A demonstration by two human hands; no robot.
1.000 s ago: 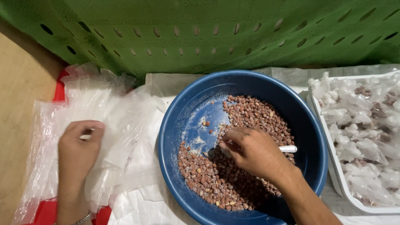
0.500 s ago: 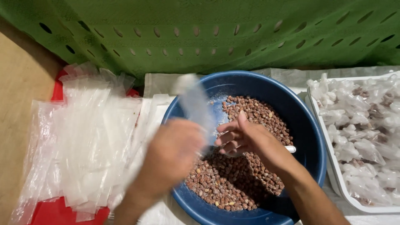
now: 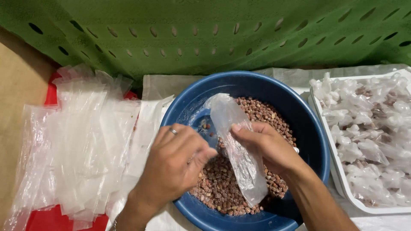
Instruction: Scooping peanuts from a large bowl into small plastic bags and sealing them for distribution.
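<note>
Both my left hand (image 3: 175,164) and right hand (image 3: 267,147) pinch one clear thin plastic bag (image 3: 237,145) over the round blue plastic basin (image 3: 308,128) of brown nuts (image 3: 218,188), centre frame.

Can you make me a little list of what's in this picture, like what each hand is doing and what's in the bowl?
left hand: over the bowl, fingers pinching the clear bag
right hand: holding the same bag, thumb on its edge
clear bag: long, thin, looks empty
bowl: blue, round
nuts: small, reddish-brown, in the bowl
empty bags: pile on the left
tray: white, on the right
filled bags: in the tray
crate: green, behind
</note>
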